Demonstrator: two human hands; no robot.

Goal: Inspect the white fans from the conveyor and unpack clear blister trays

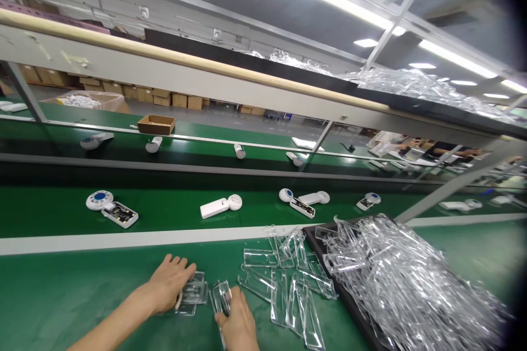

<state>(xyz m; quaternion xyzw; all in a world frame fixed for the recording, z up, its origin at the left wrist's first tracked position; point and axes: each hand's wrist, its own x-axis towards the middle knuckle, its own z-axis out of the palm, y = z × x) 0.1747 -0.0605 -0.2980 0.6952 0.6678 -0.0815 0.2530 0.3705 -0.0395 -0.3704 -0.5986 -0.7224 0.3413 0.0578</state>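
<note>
On the green work surface, my left hand [171, 285] is closed round the left side of a small stack of clear plastic covers [195, 295]. Its thumb is at the near side of the stack and its fingers reach over the far side. Just to the right, my right hand [237, 319] grips a few more clear covers [218, 292], held tilted between thumb and fingers. Several loose clear covers [279, 296] lie scattered and overlapping to the right of this hand.
A black tray [349, 299] heaped with clear covers [411, 285] stands at right. Beyond a white strip [135, 238], a green conveyor belt [164, 214] carries several white handheld devices [214, 208], some with circuit boards exposed. A shelf [197, 74] crosses above. An open cardboard box [156, 124] sits farther back.
</note>
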